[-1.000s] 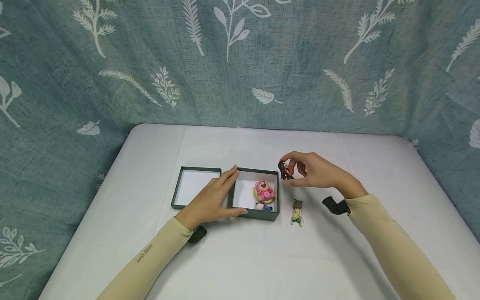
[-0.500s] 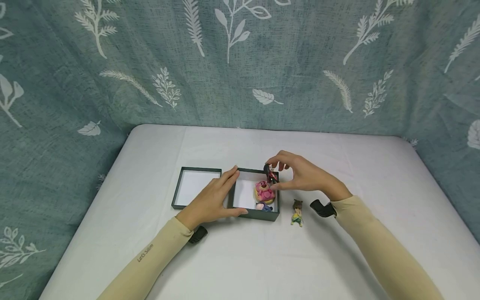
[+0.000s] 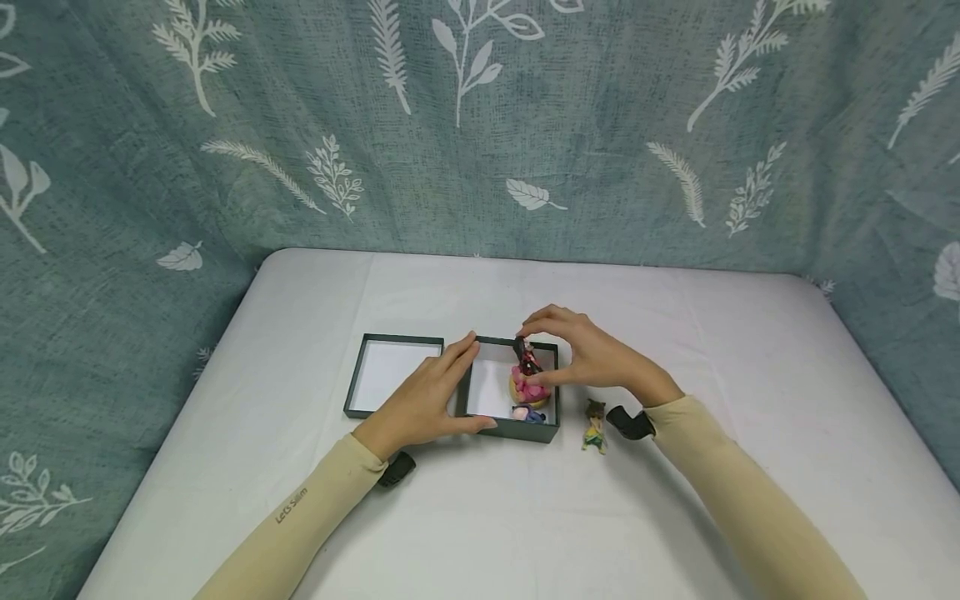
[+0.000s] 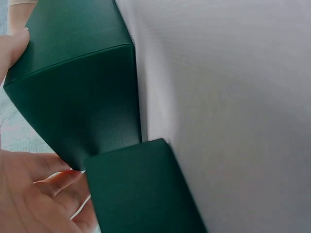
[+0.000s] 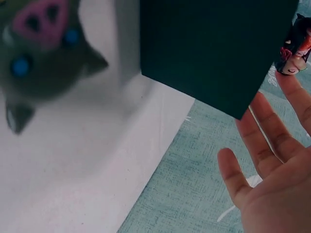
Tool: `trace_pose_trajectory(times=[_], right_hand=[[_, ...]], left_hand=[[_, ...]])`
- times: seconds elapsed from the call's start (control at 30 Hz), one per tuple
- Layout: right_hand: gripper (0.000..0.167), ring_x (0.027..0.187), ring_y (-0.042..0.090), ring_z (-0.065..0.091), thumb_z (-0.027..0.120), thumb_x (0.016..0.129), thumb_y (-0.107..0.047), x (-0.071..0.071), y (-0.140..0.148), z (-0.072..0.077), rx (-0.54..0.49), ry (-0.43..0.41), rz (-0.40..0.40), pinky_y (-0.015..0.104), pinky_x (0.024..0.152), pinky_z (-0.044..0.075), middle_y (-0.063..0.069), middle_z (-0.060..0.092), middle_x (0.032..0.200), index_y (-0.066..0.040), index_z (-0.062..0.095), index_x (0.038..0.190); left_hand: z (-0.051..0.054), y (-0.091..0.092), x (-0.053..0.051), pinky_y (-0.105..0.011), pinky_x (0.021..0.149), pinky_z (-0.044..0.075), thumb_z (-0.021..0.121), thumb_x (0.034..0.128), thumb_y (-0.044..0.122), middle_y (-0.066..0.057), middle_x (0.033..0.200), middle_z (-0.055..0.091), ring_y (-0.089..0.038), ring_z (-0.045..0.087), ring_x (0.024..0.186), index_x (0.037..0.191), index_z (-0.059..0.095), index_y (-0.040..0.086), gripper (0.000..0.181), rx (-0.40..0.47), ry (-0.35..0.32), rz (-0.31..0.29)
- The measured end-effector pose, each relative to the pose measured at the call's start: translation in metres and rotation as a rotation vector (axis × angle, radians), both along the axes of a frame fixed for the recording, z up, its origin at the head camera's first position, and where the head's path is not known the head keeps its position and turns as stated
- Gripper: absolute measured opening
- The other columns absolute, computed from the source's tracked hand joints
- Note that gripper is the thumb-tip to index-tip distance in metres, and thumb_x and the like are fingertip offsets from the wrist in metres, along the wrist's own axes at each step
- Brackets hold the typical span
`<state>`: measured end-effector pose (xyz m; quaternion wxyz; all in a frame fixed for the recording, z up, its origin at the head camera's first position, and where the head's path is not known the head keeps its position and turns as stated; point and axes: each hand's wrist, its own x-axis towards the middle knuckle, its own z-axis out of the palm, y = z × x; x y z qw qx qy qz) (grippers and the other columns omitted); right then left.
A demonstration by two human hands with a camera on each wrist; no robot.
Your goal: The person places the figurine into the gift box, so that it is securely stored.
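My right hand (image 3: 592,354) pinches a small dark-haired figurine (image 3: 528,358) in black and red between fingers and thumb, above the right part of the open green box (image 3: 517,428). Its head also shows in the right wrist view as a figurine (image 5: 294,53) at the fingertips. In the box lie a pink bear figurine (image 3: 531,392), partly hidden by the held one, and a small blue and pink figurine (image 3: 528,413). My left hand (image 3: 423,400) holds the box at its left side, thumb on the near wall, fingertips at the far corner (image 4: 41,189).
A boar-headed figurine (image 3: 594,427) lies on the white table just right of the box, its grey head (image 5: 43,73) close to the right wrist camera. The shallow lid (image 3: 356,375) with a white inside sits left of the box. Patterned cloth (image 3: 420,183) hangs behind.
My right hand has carried the dark-haired figurine leftward, from beside the box's right wall to over the pink bear. The left hand has stayed on the box.
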<state>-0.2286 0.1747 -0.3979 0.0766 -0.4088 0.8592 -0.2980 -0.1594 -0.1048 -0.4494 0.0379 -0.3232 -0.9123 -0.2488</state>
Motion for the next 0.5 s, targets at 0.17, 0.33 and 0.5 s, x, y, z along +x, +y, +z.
trace_pose_trajectory(times=[0.17,0.33,0.5], right_hand=[[0.058,0.127,0.030,0.047,0.082,0.080,-0.034,0.001,-0.006,-0.004,0.023,0.015,-0.009,0.061,0.102,0.028,0.010,0.052,0.135,-0.014,0.061,0.130],[0.058,0.126,0.027,0.049,0.083,0.079,-0.036,0.004,-0.014,-0.006,0.024,0.018,-0.011,0.057,0.101,0.030,0.009,0.053,0.134,-0.014,0.062,0.128],[0.058,0.125,0.025,0.050,0.082,0.078,-0.041,0.004,-0.021,-0.010,0.040,0.039,-0.011,0.057,0.101,0.033,0.008,0.054,0.134,-0.015,0.063,0.127]], left_hand=[[0.000,0.000,0.000,-0.048,0.110,0.038,0.070,0.0802,0.063,-0.012,0.162,0.022,-0.029,0.038,0.141,0.154,0.025,0.000,0.107,-0.005,0.004,0.000],[0.000,-0.001,0.000,-0.047,0.110,0.039,0.069,0.0809,0.064,-0.011,0.163,0.021,-0.029,0.038,0.141,0.154,0.024,0.000,0.107,-0.008,0.006,-0.003],[0.000,0.000,0.000,-0.047,0.109,0.040,0.067,0.0816,0.065,-0.013,0.162,0.022,-0.030,0.040,0.140,0.154,0.024,0.001,0.106,-0.007,0.003,-0.005]])
